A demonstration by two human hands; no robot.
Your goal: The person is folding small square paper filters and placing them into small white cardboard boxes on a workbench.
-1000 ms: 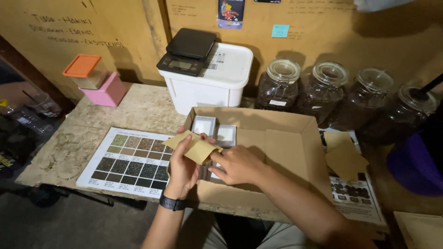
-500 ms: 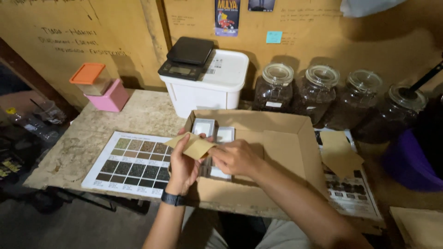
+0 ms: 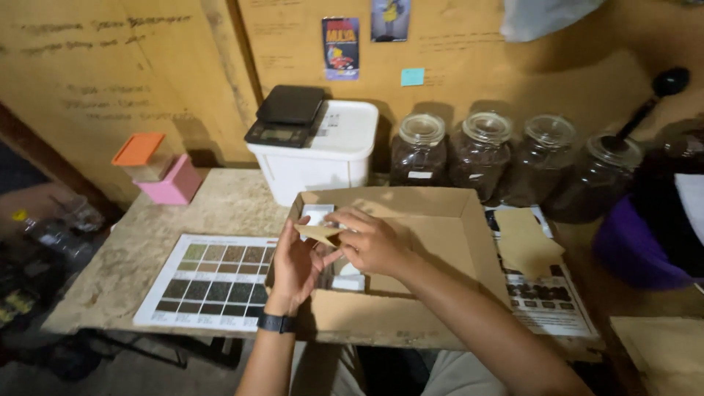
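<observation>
Fingers of both hands are meeting over the near-left corner of an open cardboard box (image 3: 440,242). Right hand (image 3: 374,242) is pinching a small tan kraft pouch (image 3: 317,233) at its upper edge, grip narrow and closed on the paper. Left hand (image 3: 293,264) is cupping the pouch from below and from the left, palm turned inward, fingertips touching its lower edge; a dark wristband (image 3: 276,323) is sitting on that wrist. Pouch is being held just above the box floor, tilted, not resting on anything.

Inside the box, small white-topped containers (image 3: 319,214) are lying beneath and behind the hands; one more is showing at (image 3: 348,279). Box is sitting on a pale stone-patterned bench (image 3: 220,205).

Left of the box, flat on the bench, a printed chart of dark colour swatches (image 3: 213,282) is lying partly under the left hand. Right of the box, a loose tan pouch (image 3: 528,242) is resting on another printed sheet (image 3: 550,301).

Behind the box, a white lidded bin (image 3: 315,161) is carrying a black digital scale (image 3: 286,114). Glass jars of dark contents (image 3: 484,154) are standing in a row along the wall. Far left, a pink box with an orange-lidded tub (image 3: 158,169) on top.
</observation>
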